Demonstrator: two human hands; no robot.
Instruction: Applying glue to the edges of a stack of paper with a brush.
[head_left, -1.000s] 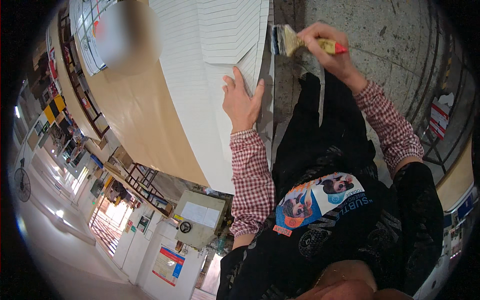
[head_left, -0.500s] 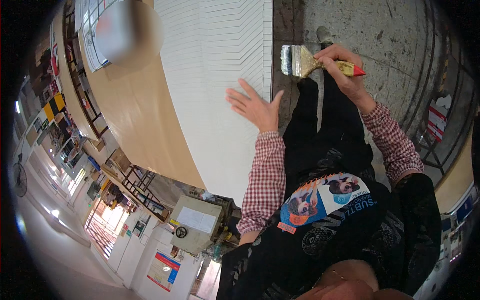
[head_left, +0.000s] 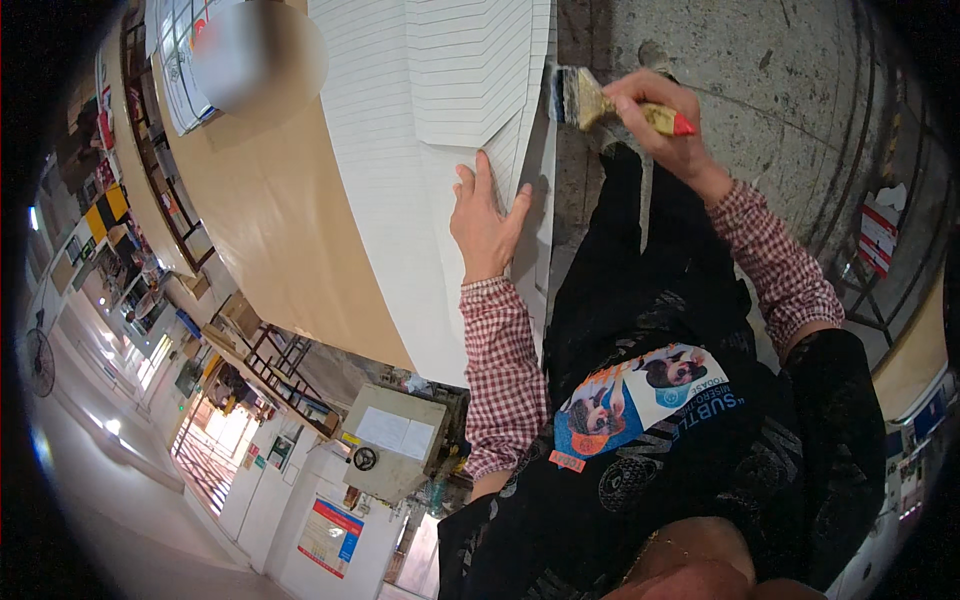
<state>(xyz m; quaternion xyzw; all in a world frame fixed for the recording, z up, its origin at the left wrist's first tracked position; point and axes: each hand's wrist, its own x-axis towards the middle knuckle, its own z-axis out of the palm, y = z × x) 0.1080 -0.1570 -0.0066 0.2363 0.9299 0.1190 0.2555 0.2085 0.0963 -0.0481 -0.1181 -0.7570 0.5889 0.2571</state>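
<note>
L hand (head_left: 487,222) back flat on the white panel (head_left: 400,150) w/ fingers spread, R hand (head_left: 668,122) gripping the brush (head_left: 590,100), bristles now at the panel's edge, so prob brushing that edge

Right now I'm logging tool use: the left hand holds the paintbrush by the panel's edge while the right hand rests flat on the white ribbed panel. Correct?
Hands are swapped. The head view shows the right hand holding the paintbrush by the panel's edge, while the left hand rests flat on the white ribbed panel.
</note>
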